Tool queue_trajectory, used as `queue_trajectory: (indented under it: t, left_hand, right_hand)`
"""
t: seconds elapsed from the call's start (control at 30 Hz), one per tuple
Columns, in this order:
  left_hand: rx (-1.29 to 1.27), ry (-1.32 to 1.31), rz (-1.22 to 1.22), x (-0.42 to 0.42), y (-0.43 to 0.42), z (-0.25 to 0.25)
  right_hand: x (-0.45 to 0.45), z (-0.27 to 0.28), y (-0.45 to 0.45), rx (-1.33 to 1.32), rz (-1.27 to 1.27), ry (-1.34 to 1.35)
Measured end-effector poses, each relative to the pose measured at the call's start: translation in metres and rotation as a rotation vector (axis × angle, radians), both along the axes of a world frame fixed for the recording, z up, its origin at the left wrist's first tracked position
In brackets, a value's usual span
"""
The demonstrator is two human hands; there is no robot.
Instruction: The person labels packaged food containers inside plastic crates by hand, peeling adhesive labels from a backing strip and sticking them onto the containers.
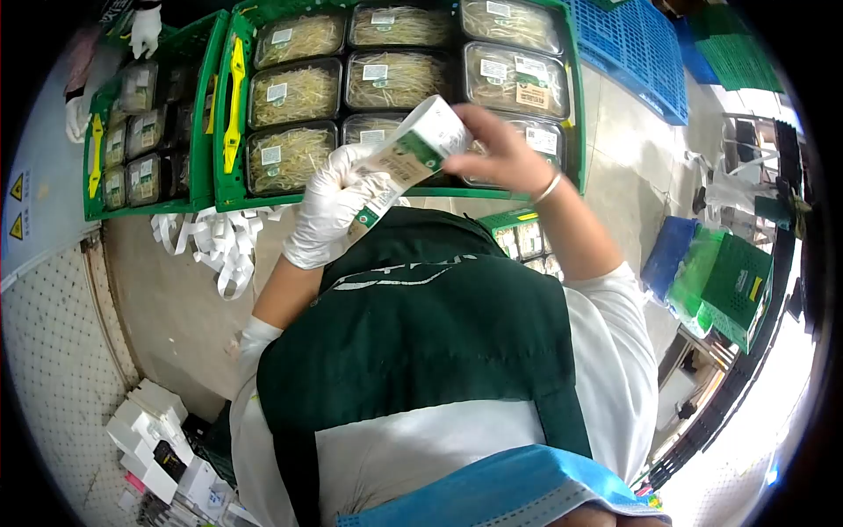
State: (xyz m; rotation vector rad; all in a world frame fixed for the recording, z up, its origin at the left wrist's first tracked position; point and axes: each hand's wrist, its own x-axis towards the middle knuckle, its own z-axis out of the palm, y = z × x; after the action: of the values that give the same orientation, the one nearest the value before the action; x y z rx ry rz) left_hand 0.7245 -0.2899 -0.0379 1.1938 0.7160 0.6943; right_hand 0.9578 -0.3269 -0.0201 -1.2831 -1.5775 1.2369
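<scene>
In my left hand (323, 209), which wears a white glove, is a strip of printed labels (414, 151), white, green and brown, slanting up to the right. My bare right hand (511, 151) has its thumb and fingers at the strip's upper right end; a band circles that wrist. Behind both hands stands a green crate (369, 201) of clear-topped black trays of bean sprouts (294, 90). Most trays carry a small white label. One sprout tray (492, 81) at the right also bears a green and brown label like those on the strip.
Another green crate (145, 209) of packed trays adjoins on the left, where another person's gloved hand (146, 33) shows. White strips (230, 250) hang below the crates. A blue pallet (637, 53) lies at upper right; a green crate (738, 290) stands at right. White boxes (145, 435) sit lower left.
</scene>
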Motion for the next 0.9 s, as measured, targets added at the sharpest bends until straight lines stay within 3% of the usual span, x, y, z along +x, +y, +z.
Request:
queue_trajectory:
  t: [0.03, 0.1, 0.23, 0.3, 0.33, 0.37, 0.4, 0.43, 0.47, 0.57, 0.6, 0.63, 0.67, 0.7, 0.77, 0.8, 0.83, 0.87, 0.9]
  left_hand:
    - [-0.03, 0.13, -0.085, -0.005, 0.007, 0.01]
    - [0.064, 0.341, -0.181, -0.004, 0.017, 0.017]
    - [0.139, 0.161, 0.024, 0.028, 0.01, 0.035]
    - [0.054, 0.242, 0.045, 0.026, 0.012, 0.028]
    - [0.248, 0.363, 0.014, 0.026, 0.01, 0.028]
    - [0.271, 0.499, -0.092, 0.026, 0.01, 0.027]
    - [0.127, 0.362, -0.065, 0.026, 0.009, 0.025]
    - [-0.016, 0.223, -0.033, 0.025, 0.008, 0.023]
    - [-0.117, 0.094, 0.013, 0.02, 0.01, 0.015]
    - [-0.013, -0.042, 0.119, 0.016, 0.023, 0.023]
    - [0.015, -0.022, 0.138, 0.014, 0.027, 0.023]
    - [0.124, 0.031, 0.123, 0.01, 0.03, 0.026]
    - [0.088, 0.009, 0.166, 0.008, 0.031, 0.026]
    - [0.049, -0.016, 0.203, 0.006, 0.031, 0.026]
    - [0.007, -0.014, 0.183, -0.002, 0.029, 0.027]
    - [-0.034, -0.02, 0.148, -0.001, 0.03, 0.026]
    - [0.208, 0.139, 0.158, 0.004, 0.029, 0.023]
    - [0.043, 0.154, 0.107, 0.0, 0.026, 0.023]
    - [-0.122, 0.176, 0.063, -0.009, 0.025, 0.024]
  right_hand:
    - [-0.01, 0.01, -0.002, -0.036, -0.028, -0.154]
    - [-0.015, 0.006, -0.002, 0.038, 0.004, -0.201]
    - [-0.037, 0.017, -0.005, 0.035, -0.096, -0.144]
    - [-0.033, 0.014, 0.001, 0.285, -0.305, -0.24]
    - [-0.022, 0.014, 0.009, 0.385, -0.362, -0.407]
    - [-0.002, 0.012, 0.025, 0.502, -0.426, -0.528]
    - [0.022, 0.018, 0.044, 0.393, -0.549, -0.662]
    - [0.05, 0.025, 0.061, 0.472, -0.486, -0.545]
    - [0.065, 0.032, 0.073, 0.387, -0.415, -0.434]
    - [0.037, 0.037, 0.074, -0.015, -0.006, -0.142]
    - [0.018, 0.031, 0.071, -0.115, 0.126, -0.191]
    - [-0.002, 0.011, 0.065, -0.04, 0.218, -0.159]
    - [-0.023, 0.008, 0.057, -0.117, 0.189, -0.097]
    - [-0.04, -0.006, 0.052, -0.308, 0.105, 0.177]
    - [-0.045, -0.009, 0.049, -0.441, -0.005, 0.255]
    - [-0.039, -0.002, 0.05, -0.247, -0.078, 0.124]
    - [-0.017, 0.003, 0.057, 0.224, -0.168, -0.24]
    - [0.007, 0.019, 0.067, 0.239, -0.399, -0.517]
    - [0.062, 0.008, 0.091, 0.382, -0.396, -0.593]
